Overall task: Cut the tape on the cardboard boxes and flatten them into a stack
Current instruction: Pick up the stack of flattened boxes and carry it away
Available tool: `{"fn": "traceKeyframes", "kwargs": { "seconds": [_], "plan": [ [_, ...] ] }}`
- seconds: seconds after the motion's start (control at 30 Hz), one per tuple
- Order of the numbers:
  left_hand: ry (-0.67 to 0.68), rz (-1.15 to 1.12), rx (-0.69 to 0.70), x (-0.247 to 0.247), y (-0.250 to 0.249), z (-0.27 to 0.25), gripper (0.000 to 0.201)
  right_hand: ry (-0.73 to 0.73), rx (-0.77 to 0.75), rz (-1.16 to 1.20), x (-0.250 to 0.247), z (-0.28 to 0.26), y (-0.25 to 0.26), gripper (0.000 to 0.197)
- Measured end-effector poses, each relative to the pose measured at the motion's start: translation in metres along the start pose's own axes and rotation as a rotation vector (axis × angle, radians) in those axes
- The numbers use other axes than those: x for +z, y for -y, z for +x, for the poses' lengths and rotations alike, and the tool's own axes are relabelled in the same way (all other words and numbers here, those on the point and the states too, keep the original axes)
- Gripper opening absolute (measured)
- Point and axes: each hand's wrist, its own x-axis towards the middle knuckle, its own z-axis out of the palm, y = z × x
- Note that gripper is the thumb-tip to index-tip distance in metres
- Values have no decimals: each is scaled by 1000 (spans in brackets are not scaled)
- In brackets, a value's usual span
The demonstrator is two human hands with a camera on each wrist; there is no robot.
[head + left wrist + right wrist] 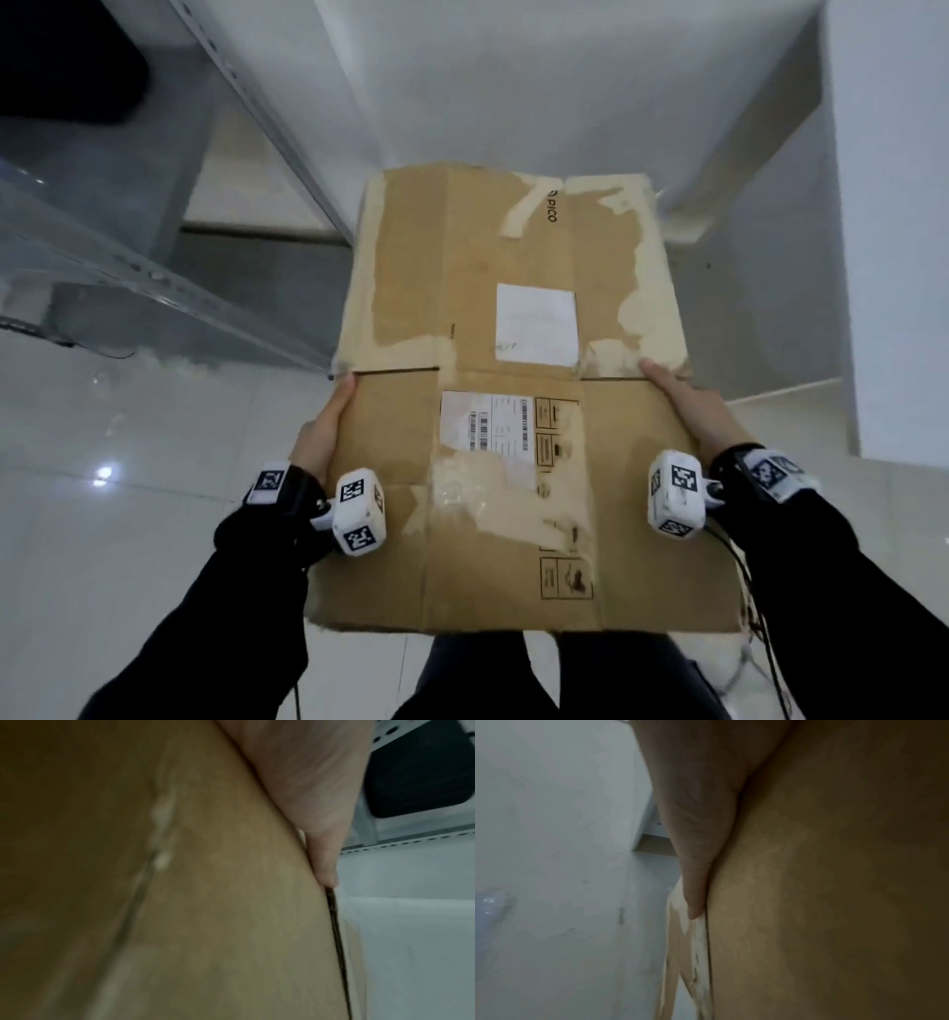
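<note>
Here the flattened cardboard box (513, 401) hangs above the floor (128, 462), clear of it. The left hand (321, 431) and right hand (688, 406) clamp opposite edges, each grip closed on cardboard, likely to keep the sheet level for stacking.

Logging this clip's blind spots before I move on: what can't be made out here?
- Fingers of left hand and right hand: head view, hidden under the flattened brown cardboard box.
- White barcode shipping label: text too small.
- Wrist views: blurred, filled by cardboard.
- Any stack or cutting tool: none visible.
</note>
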Motion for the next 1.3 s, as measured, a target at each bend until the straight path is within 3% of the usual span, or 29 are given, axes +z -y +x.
{"fn": "traceKeyframes", "kwargs": {
  "seconds": [0.1, 0.27, 0.37, 0.4, 0.5, 0.57, 0.63, 0.73, 0.87, 0.97, 1.03, 1.1, 1.17, 1.23, 1.3],
  "plan": [
    [-54, 77, 25, 1, 13, 45, 112, -20, 69, -15, 26, 24, -36, 84],
    [-102, 176, 65, 24, 66, 129, 115, -30, 150, -111, 62, 99, -103, 48],
    [-78, 167, 56, 47, 98, 189, 89, -53, 128, -148, 85, 166, -148, 47],
    [-63, 148, 57, 54, 108, 215, 90, -65, 113, -149, 93, 191, -162, 49],
    [-17, 161, 104, 75, 132, 311, 120, -81, 69, -138, 118, 271, -201, 67],
    [51, 210, 156, 90, 140, 368, 102, -106, 12, -151, 133, 322, -223, 83],
    [73, 203, 214, 106, 142, 423, 77, -134, -49, -153, 149, 370, -235, 83],
    [118, 200, 275, 132, 144, 507, 71, -188, -107, -179, 170, 444, -257, 100],
    [102, 331, 324, 151, 154, 594, 93, -315, -160, -444, 197, 510, -290, 70],
    [78, 469, 419, 152, 160, 623, 95, -402, -289, -525, 207, 523, -312, 61],
    [-20, 542, 558, 147, 164, 615, 91, -381, -302, -458, 211, 511, -329, 62],
    [-68, 675, 756, 142, 180, 588, 91, -354, -303, -445, 221, 485, -352, 73],
    [-40, 904, 983, 137, 217, 560, 101, -379, -380, -595, 234, 456, -380, 88],
    [-29, 1201, 1160, 129, 268, 541, 112, -356, -612, -921, 249, 431, -409, 93],
    [14, 1436, 1390, 122, 310, 537, 119, -165, -950, -1182, 269, 410, -435, 93]
  ]
}}
